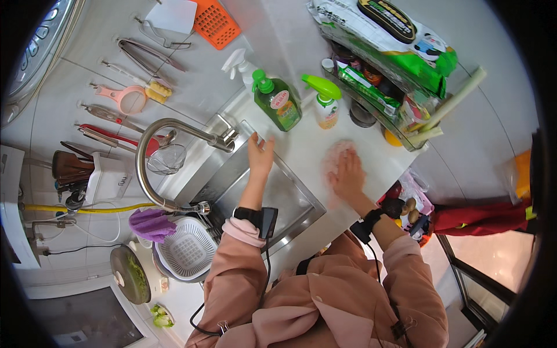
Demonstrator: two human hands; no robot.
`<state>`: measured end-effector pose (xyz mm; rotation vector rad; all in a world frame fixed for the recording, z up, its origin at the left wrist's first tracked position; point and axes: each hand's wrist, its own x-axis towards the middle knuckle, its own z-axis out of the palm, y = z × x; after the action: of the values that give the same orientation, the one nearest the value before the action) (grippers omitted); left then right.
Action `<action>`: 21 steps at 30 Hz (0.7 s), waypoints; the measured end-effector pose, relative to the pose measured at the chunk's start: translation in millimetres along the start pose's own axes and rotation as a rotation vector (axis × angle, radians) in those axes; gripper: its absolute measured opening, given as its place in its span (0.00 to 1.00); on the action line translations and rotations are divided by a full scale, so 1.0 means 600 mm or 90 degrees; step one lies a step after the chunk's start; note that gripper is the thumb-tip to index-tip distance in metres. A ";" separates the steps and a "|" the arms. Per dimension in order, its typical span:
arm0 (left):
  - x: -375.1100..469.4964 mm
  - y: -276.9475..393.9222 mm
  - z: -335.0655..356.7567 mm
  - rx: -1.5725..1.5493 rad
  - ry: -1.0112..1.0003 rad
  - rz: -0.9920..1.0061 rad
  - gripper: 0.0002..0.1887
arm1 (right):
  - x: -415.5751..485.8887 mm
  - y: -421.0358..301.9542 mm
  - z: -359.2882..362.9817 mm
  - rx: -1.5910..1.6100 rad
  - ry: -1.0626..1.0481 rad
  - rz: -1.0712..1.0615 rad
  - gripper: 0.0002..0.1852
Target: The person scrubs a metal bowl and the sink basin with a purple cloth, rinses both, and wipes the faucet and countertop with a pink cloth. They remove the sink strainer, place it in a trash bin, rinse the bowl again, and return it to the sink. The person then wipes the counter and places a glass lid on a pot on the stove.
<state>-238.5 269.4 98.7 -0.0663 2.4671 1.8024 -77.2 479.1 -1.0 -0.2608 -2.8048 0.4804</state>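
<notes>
My right hand (348, 176) presses a pink cloth (335, 163) flat on the white countertop (300, 152); the cloth looks blurred. Over the right rim of the steel sink (243, 187) I hold my left hand (261, 152), its fingers apart and nothing in it. Just beyond my left hand stands a green pump bottle (280, 106) of detergent. A spray bottle with a lime-green head (326, 104) stands farther right, beyond the cloth. Behind the pump bottle is a white spray bottle (243, 67), partly hidden.
The curved steel faucet (141, 161) arches at the sink's left. A white basket (187, 250) and a purple cloth (152, 224) lie below it. A packed rack (378, 98) stands at the back right. Utensils, among them tongs (148, 58), hang on the tiled wall. A pink crate (422, 195) holds produce.
</notes>
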 end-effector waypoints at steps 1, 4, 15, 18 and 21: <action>-0.008 -0.010 -0.006 -0.005 -0.012 -0.013 0.37 | 0.017 -0.024 0.008 0.022 -0.030 -0.034 0.35; -0.044 -0.045 -0.043 0.011 -0.021 -0.080 0.35 | 0.074 -0.096 0.037 0.104 -0.080 -0.126 0.36; -0.173 -0.151 -0.184 -0.064 0.185 -0.224 0.28 | 0.288 -0.317 0.215 0.023 -0.027 -0.250 0.34; -0.193 -0.175 -0.199 -0.121 0.221 -0.244 0.27 | 0.332 -0.335 0.243 0.023 -0.045 -0.308 0.29; -0.203 -0.196 -0.205 -0.142 0.238 -0.248 0.27 | 0.362 -0.332 0.250 0.112 -0.105 -0.494 0.26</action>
<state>-112.3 114.6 36.1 -0.9062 2.2302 2.0089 -353.5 298.0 -13.9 0.9011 -2.6962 0.5534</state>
